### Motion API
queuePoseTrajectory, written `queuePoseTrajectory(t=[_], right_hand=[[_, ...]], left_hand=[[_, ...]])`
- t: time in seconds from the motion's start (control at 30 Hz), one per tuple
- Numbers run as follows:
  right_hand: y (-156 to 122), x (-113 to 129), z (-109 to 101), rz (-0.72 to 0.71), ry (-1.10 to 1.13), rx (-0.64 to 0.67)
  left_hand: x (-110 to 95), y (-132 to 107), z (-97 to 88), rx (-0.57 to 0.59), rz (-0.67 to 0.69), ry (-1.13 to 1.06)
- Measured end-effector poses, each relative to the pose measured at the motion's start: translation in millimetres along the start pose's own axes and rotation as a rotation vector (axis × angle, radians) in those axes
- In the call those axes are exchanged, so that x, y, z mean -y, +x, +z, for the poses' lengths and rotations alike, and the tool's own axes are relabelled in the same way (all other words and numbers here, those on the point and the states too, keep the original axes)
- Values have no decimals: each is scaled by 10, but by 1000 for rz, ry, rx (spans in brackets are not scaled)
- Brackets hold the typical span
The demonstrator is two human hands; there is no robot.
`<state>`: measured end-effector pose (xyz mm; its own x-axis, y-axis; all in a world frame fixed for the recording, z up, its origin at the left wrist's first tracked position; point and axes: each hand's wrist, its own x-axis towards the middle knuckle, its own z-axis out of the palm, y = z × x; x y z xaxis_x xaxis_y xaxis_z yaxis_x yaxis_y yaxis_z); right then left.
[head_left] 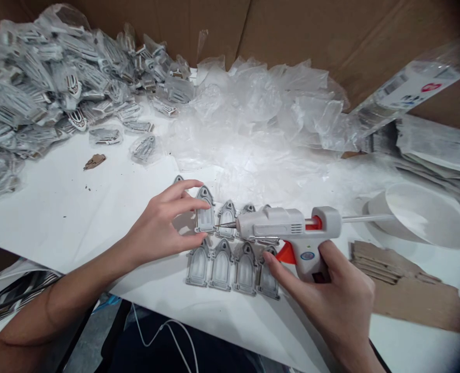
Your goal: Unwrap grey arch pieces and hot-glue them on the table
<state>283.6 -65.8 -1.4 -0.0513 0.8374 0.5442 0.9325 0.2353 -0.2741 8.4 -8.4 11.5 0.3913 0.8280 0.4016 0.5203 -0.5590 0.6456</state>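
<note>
Centrally, on the white table (78,207), two rows of small grey arch-shaped plastic pieces (222,269) lie flat. The left hand (163,228), fingers half spread, pinches one arch piece (205,215) in the upper row between thumb and fingertips. The right hand (339,300), closed around the grip with the forefinger reaching toward the orange trigger, holds a white glue gun (284,225) whose nozzle points toward 9 o'clock, just beside that piece. No glue bead is discernible on any piece. At 10 o'clock a large heap of bagged pieces (47,88) lies, apparently unopened; at 12 o'clock are emptied clear bags (261,109). By this evidence, only a small batch is laid out and most work remains.
</note>
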Motion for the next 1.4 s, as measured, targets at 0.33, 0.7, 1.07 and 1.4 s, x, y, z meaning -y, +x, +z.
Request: queuePoseTrajectory(t=[0.33, 0.7, 1.07, 1.4], right_hand=[[-5, 18, 30, -34, 26, 27], [-23, 4, 30, -6, 34, 61], [-16, -5, 11, -8, 40, 85], [1, 8, -3, -18, 10, 39]], left_hand=[[-24, -10, 27, -19, 172, 16], [-33, -12, 21, -15, 196, 41], [-31, -6, 8, -22, 208, 26], [-19, -6, 11, -28, 178, 13]])
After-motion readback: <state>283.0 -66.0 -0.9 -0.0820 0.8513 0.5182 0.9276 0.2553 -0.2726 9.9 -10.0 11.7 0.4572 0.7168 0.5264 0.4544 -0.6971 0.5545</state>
